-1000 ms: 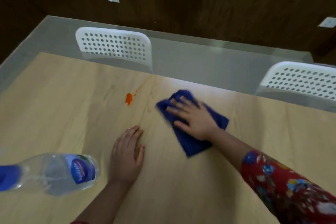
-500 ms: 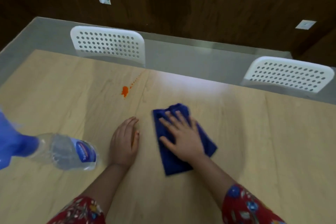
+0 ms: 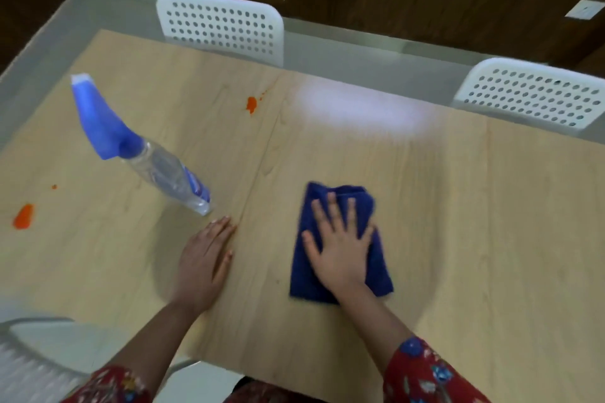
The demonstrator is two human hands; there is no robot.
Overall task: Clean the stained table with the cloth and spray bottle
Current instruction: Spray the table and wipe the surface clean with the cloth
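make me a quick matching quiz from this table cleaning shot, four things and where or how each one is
Column A
1. cloth
2. spray bottle
3. left hand
4. orange stain

Column B
a. clear body, blue trigger head, no hand on it
b. uncovered, far left on the table
c. under the flat right hand
d. flat on bare wood, holding nothing

Pairs: 1-c, 2-a, 3-d, 4-b
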